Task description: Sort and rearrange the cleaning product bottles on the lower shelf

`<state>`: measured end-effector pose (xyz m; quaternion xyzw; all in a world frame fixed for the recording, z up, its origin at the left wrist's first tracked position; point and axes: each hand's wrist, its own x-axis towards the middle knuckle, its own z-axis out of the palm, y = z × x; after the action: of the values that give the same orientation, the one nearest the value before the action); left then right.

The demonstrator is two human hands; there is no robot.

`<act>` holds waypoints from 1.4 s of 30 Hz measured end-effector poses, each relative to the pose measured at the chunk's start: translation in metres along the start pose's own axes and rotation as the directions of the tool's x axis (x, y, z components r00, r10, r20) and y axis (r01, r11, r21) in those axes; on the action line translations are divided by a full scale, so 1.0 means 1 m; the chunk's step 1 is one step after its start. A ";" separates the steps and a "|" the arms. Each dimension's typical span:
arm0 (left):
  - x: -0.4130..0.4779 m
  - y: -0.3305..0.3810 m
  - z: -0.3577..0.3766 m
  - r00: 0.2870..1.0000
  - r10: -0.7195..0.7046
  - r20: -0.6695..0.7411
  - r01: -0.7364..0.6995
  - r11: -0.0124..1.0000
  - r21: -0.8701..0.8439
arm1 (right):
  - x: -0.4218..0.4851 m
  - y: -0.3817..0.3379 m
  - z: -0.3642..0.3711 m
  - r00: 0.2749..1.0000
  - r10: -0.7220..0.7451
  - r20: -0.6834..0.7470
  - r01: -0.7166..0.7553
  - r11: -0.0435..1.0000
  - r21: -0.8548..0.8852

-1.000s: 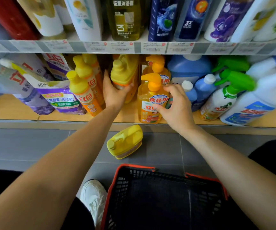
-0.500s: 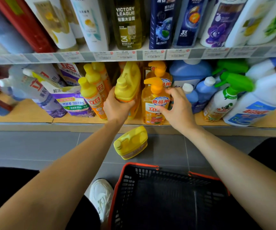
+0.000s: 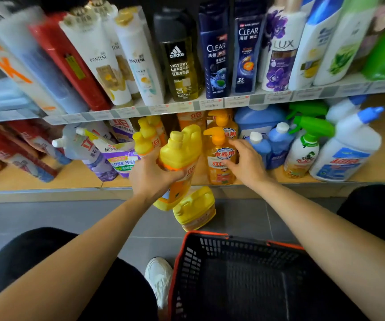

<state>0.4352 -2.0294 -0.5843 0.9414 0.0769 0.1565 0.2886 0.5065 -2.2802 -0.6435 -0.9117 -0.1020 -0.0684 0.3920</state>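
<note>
Now my left hand (image 3: 150, 179) has the yellow jug (image 3: 177, 158) clamped in its fingers (image 3: 175, 176), and the jug has come off the lower shelf (image 3: 75, 179): half a second ago it stood upright among the other bottles, and at this moment it hangs tilted in front of the shelf edge, cap up. My right hand (image 3: 247, 164) still rests on the orange pump bottle (image 3: 219, 158) standing on the shelf just right of the jug, fingers spread against its label, not closed around it. A second yellow jug (image 3: 195, 210) lies on its side on the floor below, touching nothing on the shelf. Nearer me sits the black basket (image 3: 233, 237) with its orange rim.
</note>
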 end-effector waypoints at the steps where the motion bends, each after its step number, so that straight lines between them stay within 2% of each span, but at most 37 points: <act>1: -0.003 0.003 -0.010 1.000 0.018 0.021 -0.018 1.000 -0.005 | -0.001 -0.002 -0.004 0.999 0.019 0.025 -0.020 1.000 0.009; 3: -0.010 0.008 -0.028 0.997 0.059 0.054 -0.058 0.998 -0.019 | -0.004 -0.012 -0.014 0.999 0.027 0.019 -0.028 0.999 0.033; 6: -0.021 0.014 -0.047 0.986 0.132 0.104 -0.125 0.990 -0.065 | -0.016 -0.041 -0.036 0.994 -0.099 -0.036 0.104 0.984 0.147; 8: -0.028 0.016 -0.054 0.969 0.184 0.164 -0.159 0.975 -0.155 | -0.028 -0.061 -0.051 0.975 -0.221 -0.008 0.218 0.956 0.198; 10: -0.037 0.019 -0.057 0.934 0.256 0.250 -0.180 0.940 -0.290 | -0.041 -0.073 -0.066 0.957 -0.283 0.067 0.267 0.946 0.183; 15: -0.059 0.032 -0.054 0.827 0.429 0.362 -0.213 0.836 -0.505 | -0.065 -0.080 -0.104 0.933 -0.217 0.288 0.172 0.970 0.172; 21: -0.076 0.050 -0.054 0.751 0.503 0.427 -0.194 0.786 -0.587 | -0.091 -0.094 -0.140 0.871 -0.192 0.452 0.159 0.981 0.112; 24: -0.082 0.057 -0.059 0.720 0.518 0.463 -0.177 0.781 -0.599 | -0.099 -0.109 -0.152 0.860 -0.180 0.477 0.187 0.982 0.034; 27: -0.084 0.063 -0.061 0.730 0.500 0.466 -0.168 0.792 -0.587 | -0.104 -0.121 -0.159 0.878 -0.188 0.439 0.210 0.978 -0.001; 30: -0.087 0.076 -0.060 0.819 0.432 0.378 -0.092 0.748 -0.657 | -0.108 -0.122 -0.158 0.902 -0.199 0.382 0.231 0.972 -0.039; 33: -0.090 0.088 -0.054 0.871 0.403 0.280 -0.132 0.742 -0.657 | -0.106 -0.118 -0.159 0.900 -0.194 0.390 0.249 0.964 -0.096; 36: -0.091 0.100 -0.050 0.859 0.406 0.312 -0.157 0.789 -0.595 | -0.098 -0.112 -0.168 0.884 -0.179 0.432 0.276 0.946 -0.173; 40: -0.083 0.116 -0.058 0.791 0.495 0.359 -0.309 0.830 -0.464 | -0.085 -0.113 -0.182 0.852 -0.195 0.486 0.355 0.897 -0.262; 42: -0.074 0.124 -0.060 0.781 0.519 0.346 -0.358 0.827 -0.433 | -0.079 -0.114 -0.183 0.851 -0.211 0.481 0.372 0.888 -0.269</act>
<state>0.3518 -2.1179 -0.4855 0.8772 -0.2452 0.0093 0.4127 0.3943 -2.3471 -0.4544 -0.9316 -0.3132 0.0618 0.1738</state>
